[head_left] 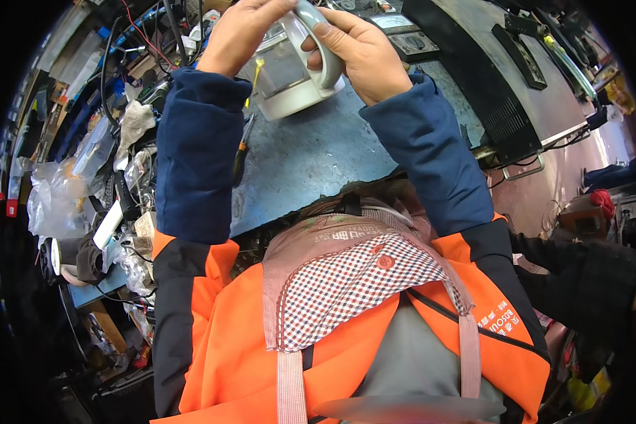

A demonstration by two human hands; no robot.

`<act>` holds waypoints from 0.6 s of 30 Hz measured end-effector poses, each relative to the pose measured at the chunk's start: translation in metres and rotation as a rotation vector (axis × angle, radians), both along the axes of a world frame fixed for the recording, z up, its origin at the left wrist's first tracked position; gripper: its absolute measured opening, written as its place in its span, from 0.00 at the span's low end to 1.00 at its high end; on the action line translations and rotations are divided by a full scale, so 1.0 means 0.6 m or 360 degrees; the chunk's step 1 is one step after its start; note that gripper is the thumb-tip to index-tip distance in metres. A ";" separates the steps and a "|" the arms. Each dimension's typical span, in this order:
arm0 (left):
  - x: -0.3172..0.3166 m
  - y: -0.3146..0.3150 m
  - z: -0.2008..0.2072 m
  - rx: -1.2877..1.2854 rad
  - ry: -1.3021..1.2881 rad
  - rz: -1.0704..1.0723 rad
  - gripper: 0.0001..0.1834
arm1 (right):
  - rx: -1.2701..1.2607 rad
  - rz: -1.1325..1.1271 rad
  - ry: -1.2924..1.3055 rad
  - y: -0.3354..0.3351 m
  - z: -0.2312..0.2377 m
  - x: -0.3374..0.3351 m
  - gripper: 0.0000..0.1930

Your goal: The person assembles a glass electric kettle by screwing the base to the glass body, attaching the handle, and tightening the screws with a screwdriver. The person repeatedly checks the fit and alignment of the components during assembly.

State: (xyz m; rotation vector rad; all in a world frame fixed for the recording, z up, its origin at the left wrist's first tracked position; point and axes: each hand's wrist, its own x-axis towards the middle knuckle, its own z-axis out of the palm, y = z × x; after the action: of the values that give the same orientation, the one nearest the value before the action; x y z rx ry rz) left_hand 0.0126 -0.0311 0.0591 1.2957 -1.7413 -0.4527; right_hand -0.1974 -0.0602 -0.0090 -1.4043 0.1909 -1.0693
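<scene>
A clear-walled electric kettle [290, 103] with a white base and a grey-and-white handle [326, 62] is tilted over the blue work surface [304, 166]. My right hand [366, 55] is closed round the handle, thumb along its upper part. My left hand [242, 34] reaches up to the kettle's top beside the handle. Its fingers bend over the upper part and run partly past the picture's upper edge. Inside the clear wall shows a small yellow piece [259, 65]. A screwdriver [243, 146] with an orange-and-dark handle lies near my left sleeve.
Crowded along the left are clear plastic bags [56, 201], a crumpled pale cloth [136, 121], cables and loose parts. A multimeter [413, 44] rests at the far right of the surface, beside a long black panel [473, 71]. A metal bracket [530, 169] juts out at the right edge.
</scene>
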 end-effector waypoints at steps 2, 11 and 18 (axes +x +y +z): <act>-0.002 -0.007 -0.008 -0.0046 0.0190 -0.0008 0.19 | 0.0004 0.0126 0.0004 -0.001 0.007 0.006 0.28; -0.005 -0.024 -0.010 0.0013 0.0193 0.0310 0.21 | -0.0485 -0.0079 0.0276 -0.014 -0.014 -0.029 0.44; -0.008 -0.027 -0.007 0.0125 0.0281 0.0367 0.22 | -0.0417 0.0049 0.0296 -0.027 -0.006 -0.040 0.37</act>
State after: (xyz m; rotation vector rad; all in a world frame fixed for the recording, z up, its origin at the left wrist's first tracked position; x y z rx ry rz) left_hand 0.0076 -0.0471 0.0548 1.4472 -1.4214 -0.4898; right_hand -0.2213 -0.0766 -0.0123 -1.7395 0.1675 -0.9629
